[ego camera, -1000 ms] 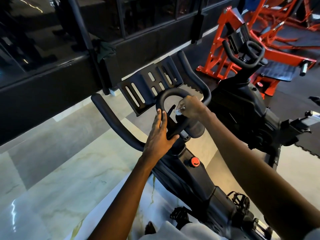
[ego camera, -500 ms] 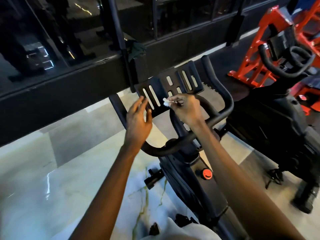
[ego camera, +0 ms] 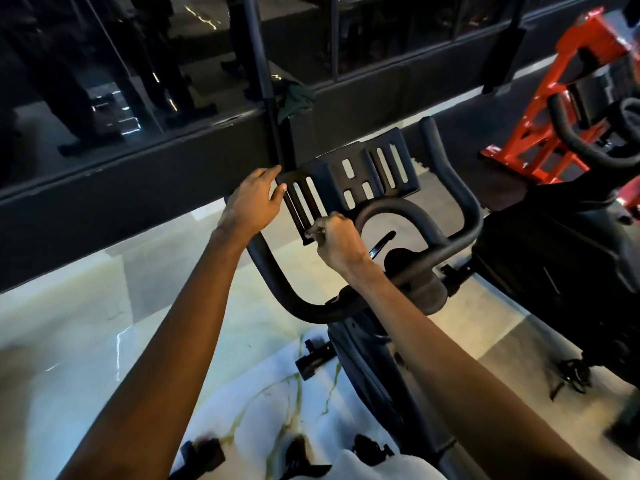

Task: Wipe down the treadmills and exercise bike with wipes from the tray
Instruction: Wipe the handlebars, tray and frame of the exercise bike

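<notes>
left grip (ego camera: 254, 199) clamped on slotted holder (ego camera: 363, 161) edge, right grip (ego camera: 334, 245) closed on barely visible wipe (ego camera: 316, 233) at near corner; possible risk: wipe snagging in a slot and tearing.

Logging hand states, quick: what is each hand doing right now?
Left hand: grips the bike's slotted holder by its left edge.
Right hand: curled, pinching a barely visible wipe.

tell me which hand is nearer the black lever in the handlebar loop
Right. Right hand sits just left of the lever; left hand is farther off, on the slotted tray.
</notes>
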`<action>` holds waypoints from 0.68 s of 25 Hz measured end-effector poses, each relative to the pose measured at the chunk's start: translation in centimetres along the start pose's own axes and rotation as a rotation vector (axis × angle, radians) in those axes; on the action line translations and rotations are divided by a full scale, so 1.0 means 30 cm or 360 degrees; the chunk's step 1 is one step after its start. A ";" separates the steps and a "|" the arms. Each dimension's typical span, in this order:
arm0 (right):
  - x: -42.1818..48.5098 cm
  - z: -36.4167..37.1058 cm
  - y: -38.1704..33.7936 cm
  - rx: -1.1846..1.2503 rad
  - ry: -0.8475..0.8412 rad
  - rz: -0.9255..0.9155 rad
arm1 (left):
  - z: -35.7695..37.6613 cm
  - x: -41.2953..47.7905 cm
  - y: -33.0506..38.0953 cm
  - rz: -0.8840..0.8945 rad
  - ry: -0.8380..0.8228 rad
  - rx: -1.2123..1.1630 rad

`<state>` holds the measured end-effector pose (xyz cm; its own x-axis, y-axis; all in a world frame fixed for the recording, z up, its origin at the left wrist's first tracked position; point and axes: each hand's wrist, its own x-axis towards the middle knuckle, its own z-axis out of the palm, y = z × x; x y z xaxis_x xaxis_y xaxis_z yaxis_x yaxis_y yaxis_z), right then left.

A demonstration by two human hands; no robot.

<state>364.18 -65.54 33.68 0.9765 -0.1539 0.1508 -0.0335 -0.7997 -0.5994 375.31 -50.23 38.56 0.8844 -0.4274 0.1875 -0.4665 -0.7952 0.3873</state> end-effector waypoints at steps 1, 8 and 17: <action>-0.004 0.006 0.000 0.0056 0.0053 0.0033 | -0.012 0.021 -0.003 0.0032 -0.0060 0.0043; 0.058 0.000 -0.099 -0.0464 -0.0180 0.0252 | -0.100 0.126 -0.068 0.0161 -0.0385 -0.0165; 0.048 0.069 -0.068 -0.0332 0.0247 0.0511 | -0.076 0.112 -0.134 0.0318 -0.0317 -0.0435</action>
<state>366.10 -62.93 33.48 0.8662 -0.4878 0.1086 -0.3893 -0.7949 -0.4654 380.19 -47.49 39.69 0.7435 -0.6588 0.1148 -0.5837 -0.5556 0.5921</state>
